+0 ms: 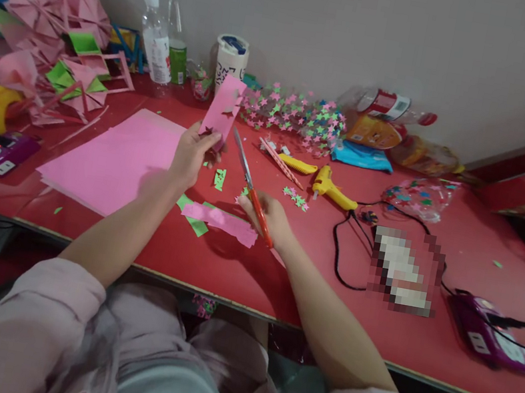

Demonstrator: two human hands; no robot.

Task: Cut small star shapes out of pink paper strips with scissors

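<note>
Upright in my left hand (192, 156) is a strip of pink paper (225, 105) with notches cut along its right edge. My right hand (269, 217) grips a pair of scissors (259, 213) with orange-red handles. Their blades point up and away, apart from the strip, close to its lower right. Below my hands lie pink paper strips (224, 224) over green paper pieces (194, 220). A small green cut-out scrap (219, 179) rests between my hands, and several green and pink paper stars (296, 198) lie right of the scissors.
Large pink sheets (123, 151) cover the left of the red table (237, 280). A wide cluster of small stars (294, 117) lies at the back beside bottles (159, 46). A yellow glue gun (335, 189) with a black cord and a purple power strip (487, 331) are on the right.
</note>
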